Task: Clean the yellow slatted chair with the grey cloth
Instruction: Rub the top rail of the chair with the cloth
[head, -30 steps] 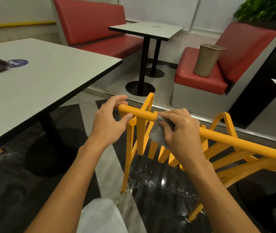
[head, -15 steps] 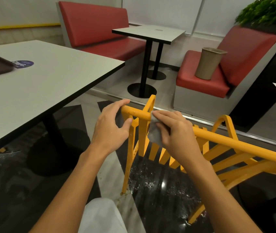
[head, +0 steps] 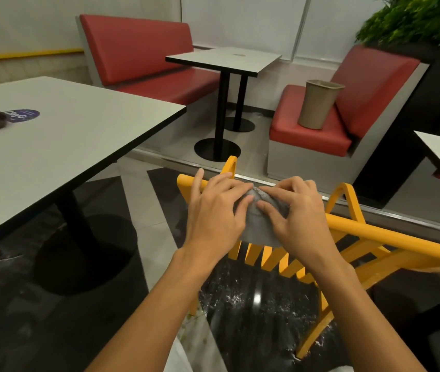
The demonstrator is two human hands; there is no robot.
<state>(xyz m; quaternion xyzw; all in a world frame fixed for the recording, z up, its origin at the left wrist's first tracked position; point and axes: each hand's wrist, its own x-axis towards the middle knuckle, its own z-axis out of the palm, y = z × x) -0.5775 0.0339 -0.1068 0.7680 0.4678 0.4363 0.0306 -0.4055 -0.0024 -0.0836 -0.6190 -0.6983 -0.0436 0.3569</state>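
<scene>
Both hands on the cloth now, and it sits bunched over the top rail of the chair, near the rail's left end. My right hand curls over the bundle, with its fingers on top and the thumb tucked against the near face. My left hand pinches the bundle's left edge between fingertips and thumb. Neither hand has hold of the rail itself.

Here's the worry: nothing steadies the chair. If I push hard along the rail, I reckon the chair could skid or tip away from me on that shiny floor. The cloth is wadded thick, too, so it may ride over the rail and miss the underside. A loose fold hangs below the rail towards the slats, and it could snag there if I drag sideways. My left fingers reach past the rail, so a fast stroke might knock them on the upright behind it.

What's changed from half a second back? My left hand was gripping the rail's left end then, and that end is bare now. The hand has slid right along the rail to meet the cloth. My right hand stays on the cloth and has hardly shifted along the rail.
</scene>
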